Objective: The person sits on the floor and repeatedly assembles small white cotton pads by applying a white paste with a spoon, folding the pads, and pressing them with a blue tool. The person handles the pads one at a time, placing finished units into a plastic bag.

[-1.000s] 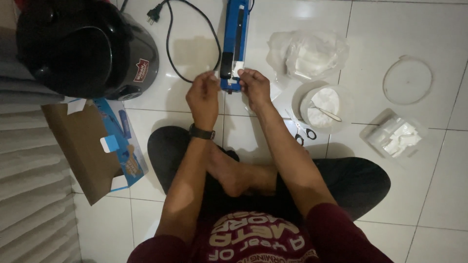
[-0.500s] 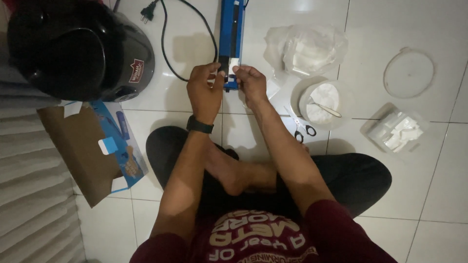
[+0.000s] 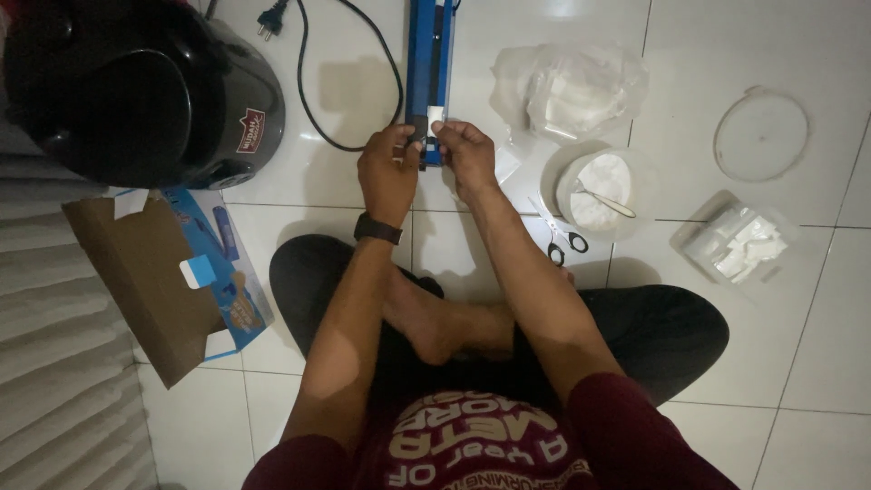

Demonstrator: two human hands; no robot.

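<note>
I sit cross-legged on a white tiled floor. My left hand point(image 3: 388, 172) and my right hand point(image 3: 467, 154) meet at the near end of a long blue sealing device point(image 3: 429, 54) lying on the floor. Together they pinch a small clear plastic packet point(image 3: 435, 116) over the device's near end. A black watch sits on my left wrist. The packet's contents are too small to make out.
A black helmet-like dome point(image 3: 136, 91) stands at the far left, with the black power cord point(image 3: 349, 82) beside it. An open cardboard box point(image 3: 163, 281) lies at my left. To the right are a clear bag point(image 3: 572, 91), a bowl of white powder point(image 3: 599, 186) with a spoon, scissors point(image 3: 562, 238), a round lid point(image 3: 760, 134) and a container of packets point(image 3: 735, 243).
Both hands have moved slightly up along the blue device and closer together, holding the small packet over its near end.
</note>
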